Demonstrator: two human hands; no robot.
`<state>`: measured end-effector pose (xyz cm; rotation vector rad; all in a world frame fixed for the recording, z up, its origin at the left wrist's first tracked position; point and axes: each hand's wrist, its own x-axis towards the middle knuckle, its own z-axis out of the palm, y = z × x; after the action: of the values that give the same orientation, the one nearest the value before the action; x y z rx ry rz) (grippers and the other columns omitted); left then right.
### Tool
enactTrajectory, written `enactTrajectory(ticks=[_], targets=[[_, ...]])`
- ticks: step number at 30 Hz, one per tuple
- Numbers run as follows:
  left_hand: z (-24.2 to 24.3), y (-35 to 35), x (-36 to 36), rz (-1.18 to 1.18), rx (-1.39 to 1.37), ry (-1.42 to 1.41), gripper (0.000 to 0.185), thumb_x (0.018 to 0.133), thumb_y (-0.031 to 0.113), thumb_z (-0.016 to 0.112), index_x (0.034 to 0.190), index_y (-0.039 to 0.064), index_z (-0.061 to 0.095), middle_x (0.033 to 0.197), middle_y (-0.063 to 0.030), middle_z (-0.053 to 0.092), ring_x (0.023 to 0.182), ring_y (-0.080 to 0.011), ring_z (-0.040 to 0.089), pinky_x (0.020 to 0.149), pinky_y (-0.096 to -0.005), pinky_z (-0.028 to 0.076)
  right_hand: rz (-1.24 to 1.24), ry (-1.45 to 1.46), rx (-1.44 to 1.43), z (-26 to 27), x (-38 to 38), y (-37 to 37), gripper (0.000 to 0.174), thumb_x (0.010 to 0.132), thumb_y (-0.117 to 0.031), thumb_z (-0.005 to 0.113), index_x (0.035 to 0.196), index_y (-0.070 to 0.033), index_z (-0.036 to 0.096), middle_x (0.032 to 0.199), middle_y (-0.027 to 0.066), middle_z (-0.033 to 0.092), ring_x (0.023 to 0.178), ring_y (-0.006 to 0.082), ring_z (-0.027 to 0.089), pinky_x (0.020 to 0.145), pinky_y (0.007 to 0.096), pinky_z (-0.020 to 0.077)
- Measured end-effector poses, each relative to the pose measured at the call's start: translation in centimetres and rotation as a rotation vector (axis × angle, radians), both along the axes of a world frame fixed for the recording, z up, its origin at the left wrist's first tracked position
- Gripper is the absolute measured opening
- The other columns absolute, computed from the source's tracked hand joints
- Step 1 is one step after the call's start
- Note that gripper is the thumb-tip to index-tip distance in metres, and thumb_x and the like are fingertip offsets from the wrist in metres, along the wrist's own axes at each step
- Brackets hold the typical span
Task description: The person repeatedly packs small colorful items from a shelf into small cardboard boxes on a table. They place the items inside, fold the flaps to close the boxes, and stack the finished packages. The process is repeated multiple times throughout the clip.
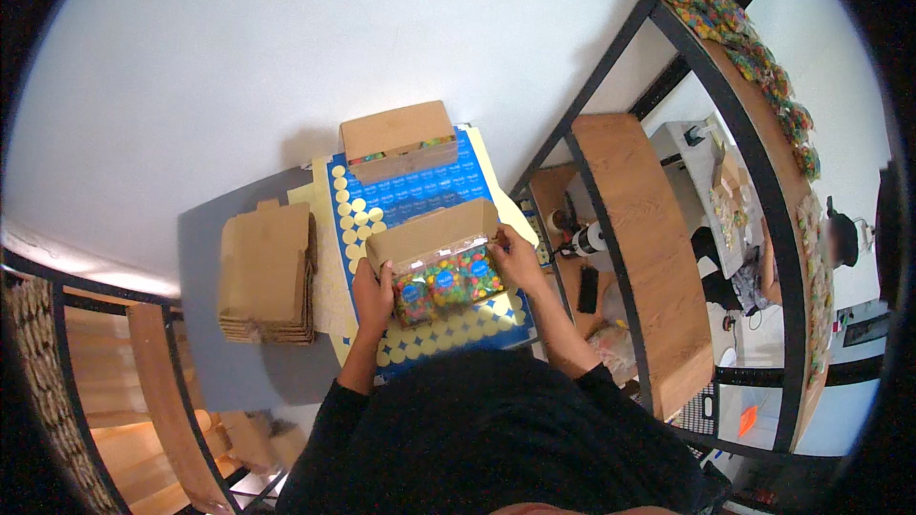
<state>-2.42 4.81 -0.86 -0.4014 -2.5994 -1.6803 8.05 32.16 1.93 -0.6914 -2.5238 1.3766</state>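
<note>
An open cardboard box (pixel 434 234) lies before me with its lid raised towards the wall. Inside sit several clear packets of multicoloured candy (pixel 447 282), each bearing a round blue sticker. My left hand (pixel 373 295) grips the box's left end, thumb over the edge. At the right end, my right hand (pixel 517 257) holds the side near the raised lid. Beneath the box are blue sticker sheets (pixel 418 194) with rows of round stickers and bare yellow circles where some are gone. A second cardboard box (pixel 398 130) stands behind, candy showing through its front gap.
Flattened cardboard boxes (pixel 265 265) are stacked on the grey table (pixel 204 286) at left. To the right stands a black-framed shelf (pixel 637 243) with wooden boards; candy bags (pixel 751 57) line its top. Beyond it, a person (pixel 758 272) sits at another table (pixel 698 179).
</note>
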Motion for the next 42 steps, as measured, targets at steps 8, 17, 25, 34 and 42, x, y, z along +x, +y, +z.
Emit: enactTrajectory(ticks=[8,17,25,34,42], targets=[[0.1,0.4,-0.1,0.059,-0.028,0.076,0.029,0.095,0.021,0.062,0.087,-0.004,0.051,0.075,-0.027,0.056,0.072,-0.0458,0.057,0.062,-0.0485,0.042,-0.113,-0.038,-0.203,-2.2,-0.2,-0.1,0.022,0.09,-0.004,0.058,0.112,0.001,0.058,0.086,0.0052,0.063,0.08,0.0118,0.059,0.074,0.0284,0.0488],[0.8,0.7,-0.5,0.106,-0.076,-0.036,0.025,0.094,0.021,0.063,0.09,-0.004,0.057,0.078,-0.0264,0.062,0.075,-0.0439,0.061,0.065,-0.0473,0.046,-0.173,0.121,-0.2,-0.8,0.0,-1.4,0.013,0.088,0.0,0.055,0.101,0.0,0.058,0.085,0.0029,0.06,0.077,0.0102,0.055,0.072,0.0267,0.0464],[0.9,0.7,-1.1,0.14,-0.129,-0.077,0.029,0.091,0.024,0.067,0.087,-0.004,0.06,0.078,-0.0262,0.063,0.075,-0.0436,0.063,0.066,-0.0466,0.047,-0.208,0.131,-0.269,-1.6,0.3,-1.2,0.014,0.085,0.001,0.055,0.097,-0.001,0.062,0.087,0.0045,0.062,0.08,0.0128,0.059,0.076,0.0271,0.048],[1.3,0.6,-1.3,0.115,-0.1,-0.118,0.028,0.091,0.021,0.066,0.087,-0.006,0.059,0.076,-0.0239,0.064,0.076,-0.0389,0.067,0.068,-0.0457,0.05,-0.149,0.218,-0.212,-3.0,0.8,-1.1,0.012,0.091,-0.002,0.057,0.097,-0.001,0.067,0.088,0.0027,0.064,0.08,0.0099,0.057,0.074,0.0255,0.0472],[1.7,-0.1,-0.4,0.053,0.028,-0.069,0.024,0.092,0.016,0.065,0.087,-0.005,0.057,0.082,-0.0225,0.063,0.074,-0.0317,0.062,0.068,-0.0408,0.047,-0.103,0.239,0.194,-1.6,0.6,-1.2,0.012,0.091,-0.011,0.068,0.098,-0.002,0.069,0.091,0.0053,0.064,0.083,0.0125,0.059,0.075,0.0279,0.0482]])
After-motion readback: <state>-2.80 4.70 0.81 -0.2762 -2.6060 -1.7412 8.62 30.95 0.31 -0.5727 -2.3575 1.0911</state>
